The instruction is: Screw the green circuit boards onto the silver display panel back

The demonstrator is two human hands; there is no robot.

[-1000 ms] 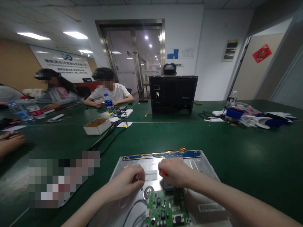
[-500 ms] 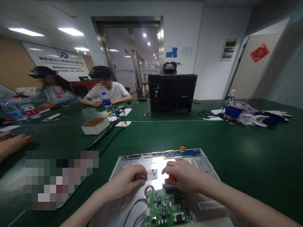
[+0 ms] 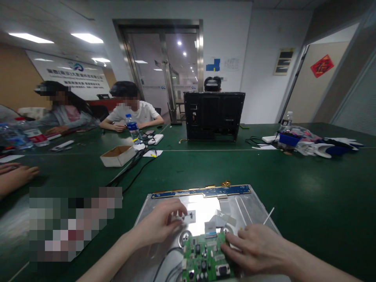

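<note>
A silvery metal display panel (image 3: 158, 213) lies in front of me, with a green circuit board (image 3: 202, 254) on its near part and a narrow blue board (image 3: 202, 192) along its far edge. My left hand (image 3: 167, 219) is over the panel beside a white patch (image 3: 191, 216) with small dark screws. Its fingers are loosely bent, apart from the thumb, and nothing shows in them. My right hand (image 3: 258, 246) lies at the right edge of the green board, fingertips touching its corner. A slim pale shaft (image 3: 268, 216), apparently of a screwdriver, sticks out past this hand; its handle is hidden.
A flat ribbon cable (image 3: 210, 228) leaves the green board's far edge. An open cardboard box (image 3: 117, 157) and black cables (image 3: 133, 164) lie on the green table. A black monitor housing (image 3: 214, 117) stands opposite. Co-workers sit left and across; another person's hand (image 3: 20, 174) rests at left.
My right hand has moved right and nearer, from above the ribbon cable to the board's right edge, uncovering the cable. The red piece under it is out of sight; a pale shaft shows.
</note>
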